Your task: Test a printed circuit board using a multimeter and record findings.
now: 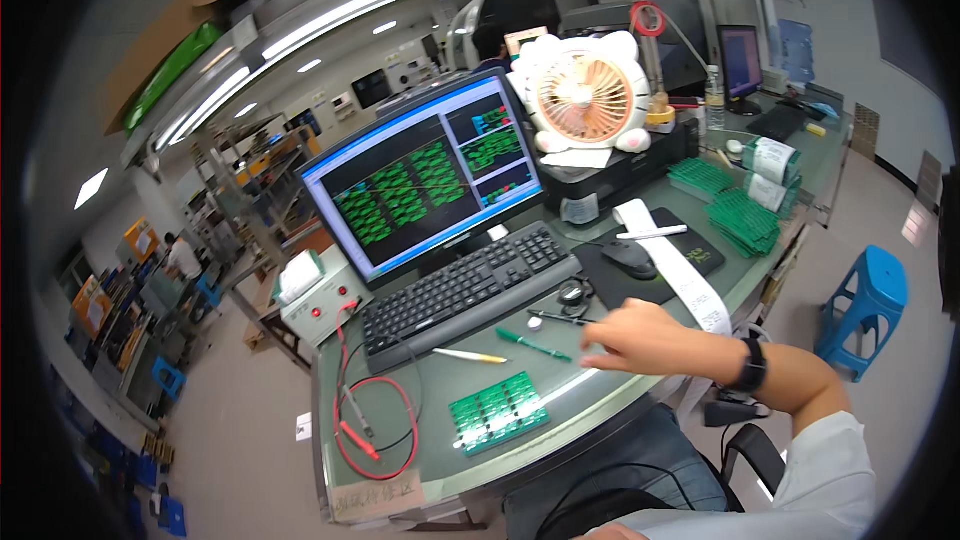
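Observation:
My right hand [640,338] hovers over the front edge of the desk, wrist banded in black. Its fingers are loosely bent, with a gap between thumb and forefinger, and I see nothing held there. A slim black pen-like tool [560,317] lies right by the knuckles; whether they touch, I cannot tell. Left of the fingertips rests a green pen-like tool [533,344], and beyond it a white-and-yellow pen [470,355]. A green circuit board panel [499,412] lies flat nearer me. Of my left hand [612,533], only a sliver of skin appears at the lower edge, fingers hidden.
A keyboard [465,292] stands before a monitor [420,175] showing board layouts. Red and black test leads [413,418] loop from a grey box [322,298]. A mouse [630,259], a paper strip [680,275], stacked green boards [745,222] and a fan [583,95] occupy the right side.

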Tool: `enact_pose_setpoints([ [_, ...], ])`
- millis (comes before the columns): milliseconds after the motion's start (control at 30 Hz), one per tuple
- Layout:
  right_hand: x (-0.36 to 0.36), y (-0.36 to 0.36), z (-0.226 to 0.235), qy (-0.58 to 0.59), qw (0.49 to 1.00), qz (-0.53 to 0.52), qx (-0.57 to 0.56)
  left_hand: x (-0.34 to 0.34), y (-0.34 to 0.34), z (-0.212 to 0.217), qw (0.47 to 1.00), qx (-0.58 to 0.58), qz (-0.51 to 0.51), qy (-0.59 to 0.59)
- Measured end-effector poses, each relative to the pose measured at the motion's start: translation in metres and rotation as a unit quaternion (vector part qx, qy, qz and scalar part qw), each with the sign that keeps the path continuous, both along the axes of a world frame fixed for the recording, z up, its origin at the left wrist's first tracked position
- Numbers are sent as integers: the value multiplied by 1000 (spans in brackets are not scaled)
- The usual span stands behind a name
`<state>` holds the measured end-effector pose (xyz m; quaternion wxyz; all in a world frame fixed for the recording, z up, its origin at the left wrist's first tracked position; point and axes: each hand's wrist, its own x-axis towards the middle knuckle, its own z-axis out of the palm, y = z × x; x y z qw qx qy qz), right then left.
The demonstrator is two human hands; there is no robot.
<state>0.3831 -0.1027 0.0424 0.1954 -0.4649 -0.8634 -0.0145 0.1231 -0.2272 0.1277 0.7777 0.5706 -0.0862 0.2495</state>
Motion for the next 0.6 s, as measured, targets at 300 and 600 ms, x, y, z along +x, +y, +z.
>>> enact_pose_setpoints([
  [300, 141, -177, -138, -32, 934, -146, -326, 49, 62, -11, 991, -125, 42, -2],
  [600, 134, -218, -202, -30, 925, -207, -317, 72, 245, -49, 889, -336, 300, 87],
])
